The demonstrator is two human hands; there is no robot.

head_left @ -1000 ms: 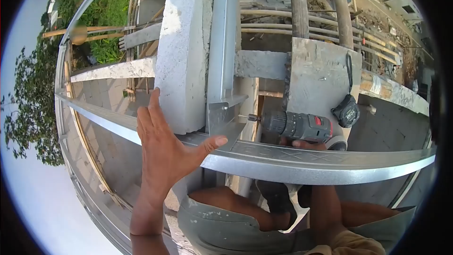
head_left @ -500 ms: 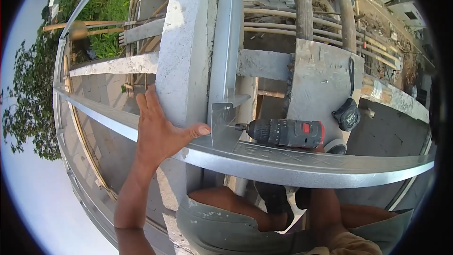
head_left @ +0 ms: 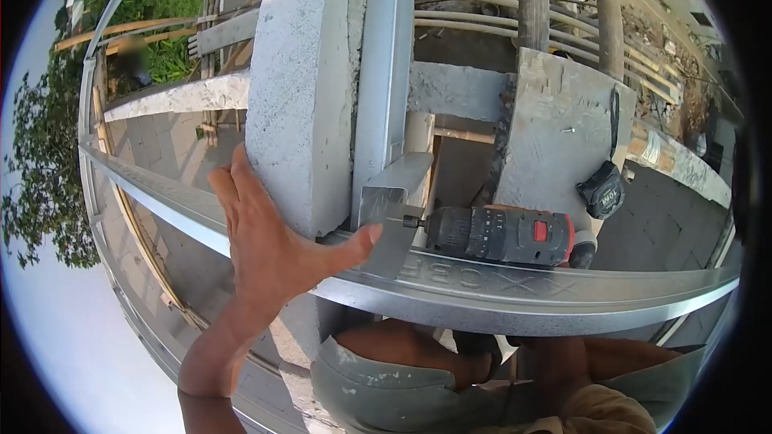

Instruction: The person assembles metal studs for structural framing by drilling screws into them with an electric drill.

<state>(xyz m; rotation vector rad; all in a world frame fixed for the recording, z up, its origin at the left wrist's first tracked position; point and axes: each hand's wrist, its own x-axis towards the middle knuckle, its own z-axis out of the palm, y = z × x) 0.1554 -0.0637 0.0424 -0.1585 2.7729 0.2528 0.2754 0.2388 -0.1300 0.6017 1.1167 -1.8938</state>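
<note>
My left hand (head_left: 277, 253) has its fingers spread against the side of the concrete beam (head_left: 281, 96) and its thumb out toward a small metal bracket (head_left: 386, 233), above the long galvanized channel (head_left: 482, 281). A black and red cordless drill (head_left: 498, 235) lies level over that channel, its tip pointing left at the bracket. My right forearm (head_left: 563, 362) reaches up under the channel to the drill; the hand on its grip is almost wholly hidden. An upright metal channel (head_left: 386, 72) runs beside the concrete beam and meets the bracket.
A tape measure (head_left: 601, 190) rests at the edge of a board (head_left: 563, 128), which bears a small screw (head_left: 568, 130). Wooden poles (head_left: 533, 8) and bamboo stand behind. My bent legs are below the channel, and a floor shows far beneath the frame.
The view has shifted slightly. The drill and bracket appear nearer and a little lower, and my left thumb reaches further right, over the bracket's left edge.
</note>
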